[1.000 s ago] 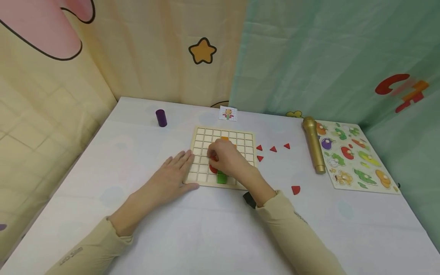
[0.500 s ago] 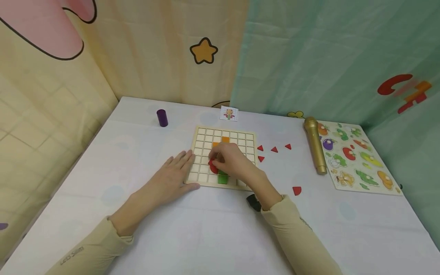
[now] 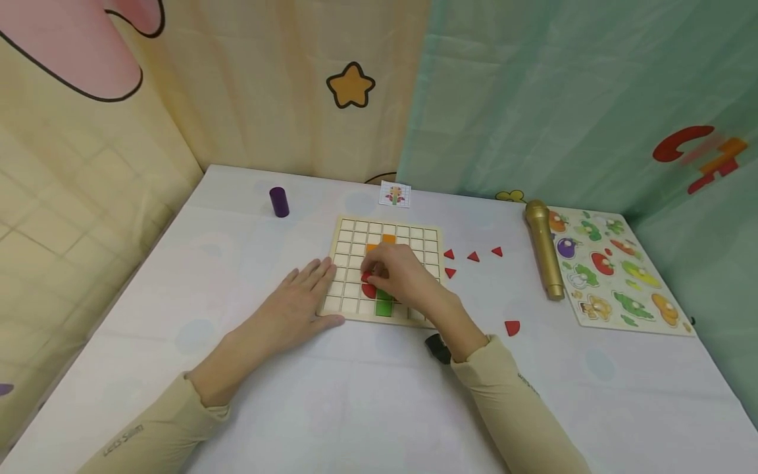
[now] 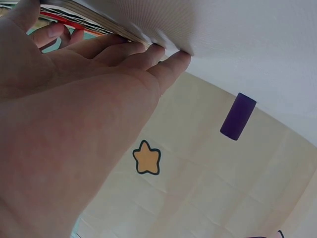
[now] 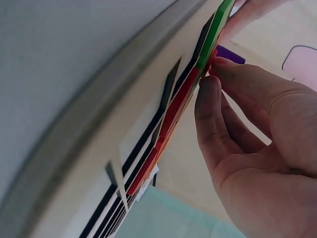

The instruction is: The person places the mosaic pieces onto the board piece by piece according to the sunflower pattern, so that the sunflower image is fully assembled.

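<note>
- Head view: board (image 3: 431, 258) mid-table (image 3: 284, 408), partly filled. Green strip (image 3: 383, 307) at the near edge, orange blocks (image 3: 388, 239) toward the far side, red quarter (image 3: 369, 291) beside the green.
- Right hand (image 3: 404, 271): over the board, narrow pinch, thumb and fingertips on a red piece (image 3: 366, 277) just beyond the red quarter. Can't tell if the piece is fully seated.
- Left hand (image 3: 293, 299): flat, fingers straight, resting at the board's left edge, thumb by the near corner. Holds nothing; looks like it steadies the board.
- Right wrist view: more red tiles (image 5: 179, 106) on the board past the green, hidden behind the hand in the head view. Exact cells unclear.
- Progress, my read: green stem and at least some orange are down, red partly in. Card (image 3: 395, 195) behind the board has a small orange/red/green flower design; the layout looks like a copy of it, well along but not complete.
- Left over: four triangles (image 3: 473, 257) right of the board, one loose quarter (image 3: 512, 328) nearer the person. Probably the remaining parts.
- Black item (image 3: 437, 347) by the right wrist, partly covered; can't identify.
</note>
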`<state>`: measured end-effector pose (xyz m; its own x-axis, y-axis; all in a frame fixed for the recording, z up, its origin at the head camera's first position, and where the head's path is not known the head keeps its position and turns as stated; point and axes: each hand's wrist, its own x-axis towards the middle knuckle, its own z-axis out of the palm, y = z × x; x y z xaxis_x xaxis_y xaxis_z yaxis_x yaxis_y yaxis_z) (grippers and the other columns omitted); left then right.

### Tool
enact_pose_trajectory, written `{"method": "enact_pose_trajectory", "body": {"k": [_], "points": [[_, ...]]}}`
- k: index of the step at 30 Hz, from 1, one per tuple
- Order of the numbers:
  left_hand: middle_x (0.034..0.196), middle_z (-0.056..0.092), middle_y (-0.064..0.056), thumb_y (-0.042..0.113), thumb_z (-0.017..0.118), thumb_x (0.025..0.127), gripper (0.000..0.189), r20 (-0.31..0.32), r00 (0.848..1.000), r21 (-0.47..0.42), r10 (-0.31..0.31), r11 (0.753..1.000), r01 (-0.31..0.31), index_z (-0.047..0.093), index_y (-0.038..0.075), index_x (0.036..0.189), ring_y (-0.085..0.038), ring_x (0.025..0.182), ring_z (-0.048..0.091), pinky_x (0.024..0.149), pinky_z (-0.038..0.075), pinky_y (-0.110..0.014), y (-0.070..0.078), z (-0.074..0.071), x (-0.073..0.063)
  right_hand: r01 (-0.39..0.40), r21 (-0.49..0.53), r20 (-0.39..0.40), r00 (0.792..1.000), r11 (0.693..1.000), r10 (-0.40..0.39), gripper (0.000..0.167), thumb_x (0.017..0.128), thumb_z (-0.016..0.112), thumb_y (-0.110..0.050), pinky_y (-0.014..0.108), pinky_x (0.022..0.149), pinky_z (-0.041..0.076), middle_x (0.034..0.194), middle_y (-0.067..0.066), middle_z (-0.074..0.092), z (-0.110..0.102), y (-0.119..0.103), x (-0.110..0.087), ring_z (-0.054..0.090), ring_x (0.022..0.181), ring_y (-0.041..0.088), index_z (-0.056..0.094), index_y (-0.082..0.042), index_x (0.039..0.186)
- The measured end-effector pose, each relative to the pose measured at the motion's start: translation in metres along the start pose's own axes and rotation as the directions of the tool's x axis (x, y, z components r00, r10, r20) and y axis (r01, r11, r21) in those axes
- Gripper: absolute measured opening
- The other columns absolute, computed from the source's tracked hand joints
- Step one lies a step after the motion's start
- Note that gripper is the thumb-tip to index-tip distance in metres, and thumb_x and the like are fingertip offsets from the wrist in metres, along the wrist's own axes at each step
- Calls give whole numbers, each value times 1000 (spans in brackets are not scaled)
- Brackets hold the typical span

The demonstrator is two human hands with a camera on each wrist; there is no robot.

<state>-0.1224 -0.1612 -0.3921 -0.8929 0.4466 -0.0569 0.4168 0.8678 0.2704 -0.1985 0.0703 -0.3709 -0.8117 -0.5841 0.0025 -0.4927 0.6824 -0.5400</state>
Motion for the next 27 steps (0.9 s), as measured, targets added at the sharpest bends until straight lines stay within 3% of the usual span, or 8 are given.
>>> {"method": "enact_pose_trajectory", "body": {"k": [20, 27], "points": [[173, 22, -21, 53, 64, 102, 93, 5, 1000, 0, -1, 1000, 1, 25, -4, 164, -42, 161, 22, 129, 22, -63, -1, 0, 2, 26, -27, 7, 1000, 999, -25, 11, 95, 78, -6, 25, 80, 57, 96, -2, 72, 0, 2, 1, 63, 86, 14, 79, -11, 104], [173, 23, -21, 53, 63, 103, 92, 10, 1000, -1, -1, 1000, 1, 26, -4, 164, -42, 161, 22, 128, 22, -63, 0, 1, 2, 32, -36, 22, 999, 999, -31, 14, 93, 83, -20, 25, 79, 57, 92, -3, 70, 1, 2, -1, 65, 85, 14, 77, -12, 103]]}}
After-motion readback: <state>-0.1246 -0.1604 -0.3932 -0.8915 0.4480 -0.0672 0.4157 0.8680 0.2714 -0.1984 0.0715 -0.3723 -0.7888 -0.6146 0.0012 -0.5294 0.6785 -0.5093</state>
